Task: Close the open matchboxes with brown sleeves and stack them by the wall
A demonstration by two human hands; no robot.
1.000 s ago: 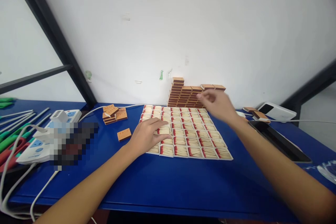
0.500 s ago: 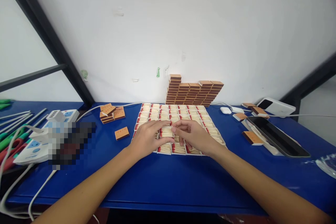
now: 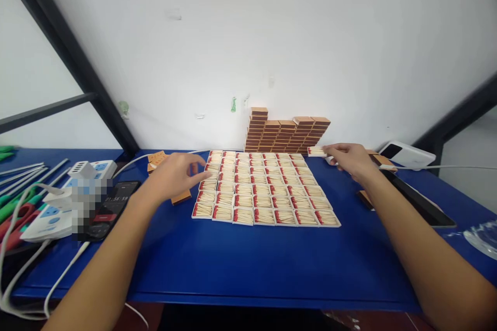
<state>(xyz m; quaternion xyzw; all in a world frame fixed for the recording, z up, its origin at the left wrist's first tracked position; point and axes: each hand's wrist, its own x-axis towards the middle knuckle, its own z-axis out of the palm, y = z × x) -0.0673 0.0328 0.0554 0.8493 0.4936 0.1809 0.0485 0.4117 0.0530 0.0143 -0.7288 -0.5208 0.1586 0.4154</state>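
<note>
An oblong white cardboard match tray [image 3: 316, 152] is being pinched by the right hand [image 3: 349, 159], seemingly needing level handling; the left hand [image 3: 173, 178] is being held spread.

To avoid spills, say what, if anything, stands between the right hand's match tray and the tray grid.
Nothing visible: only blue tabletop shows between the match tray in the right hand and the tray grid.
</note>
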